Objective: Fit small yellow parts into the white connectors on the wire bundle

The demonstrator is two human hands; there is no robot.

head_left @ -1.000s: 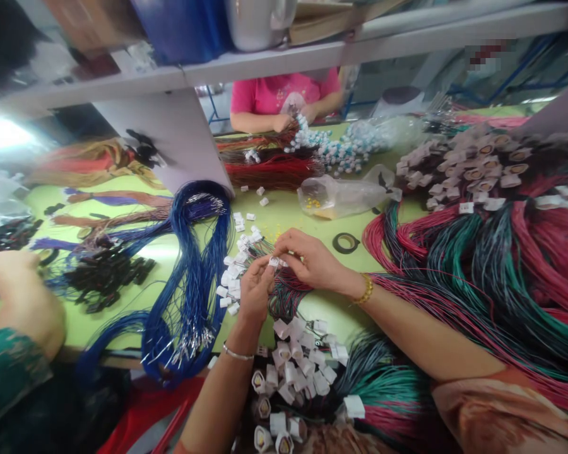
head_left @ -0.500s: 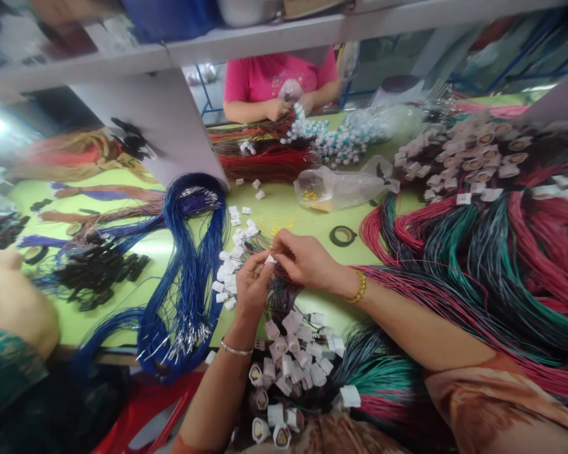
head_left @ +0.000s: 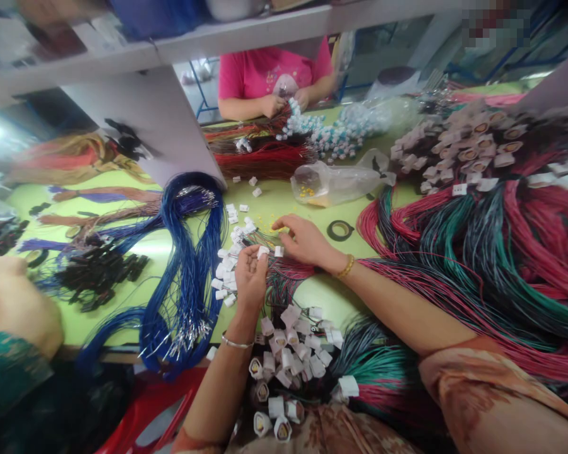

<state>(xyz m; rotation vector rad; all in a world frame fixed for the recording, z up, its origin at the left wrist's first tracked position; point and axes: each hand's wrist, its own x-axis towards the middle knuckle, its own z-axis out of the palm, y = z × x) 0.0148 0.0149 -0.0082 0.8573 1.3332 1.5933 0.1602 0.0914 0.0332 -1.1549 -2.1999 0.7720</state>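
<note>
Right hand [head_left: 308,242] has moved beside yellow bits [head_left: 271,228], grip apart — left hand [head_left: 251,281] clamps a white connector [head_left: 262,251] — shirt print [head_left: 275,77] unreadable.

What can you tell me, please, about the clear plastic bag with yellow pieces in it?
The clear plastic bag looks thin, soft and crinkled. It lies lengthwise on the green tabletop, beyond the roll of black tape. Small yellow pieces show through its left end, with a yellow-orange patch along the bottom. Near its right end is a dark patch I cannot identify. The right hand is apart from it, nearer the camera.
</note>
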